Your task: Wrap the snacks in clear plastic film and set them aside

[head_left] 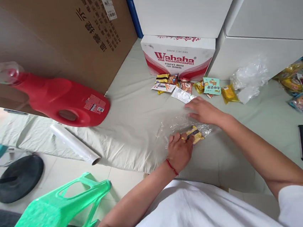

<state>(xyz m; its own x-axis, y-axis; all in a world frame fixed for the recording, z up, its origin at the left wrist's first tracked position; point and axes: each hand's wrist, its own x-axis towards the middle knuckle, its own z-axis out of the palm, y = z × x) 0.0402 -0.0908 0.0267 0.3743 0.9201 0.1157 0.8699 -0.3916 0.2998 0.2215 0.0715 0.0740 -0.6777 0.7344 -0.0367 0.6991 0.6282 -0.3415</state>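
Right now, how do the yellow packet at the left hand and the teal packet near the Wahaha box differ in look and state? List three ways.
1. The yellow packet has a dark band; the teal packet has none.
2. The left hand partly covers the yellow packet; no hand covers the teal packet.
3. Clear film surrounds the yellow packet; other packets lie beside the teal packet.
Shared: both are small packets.
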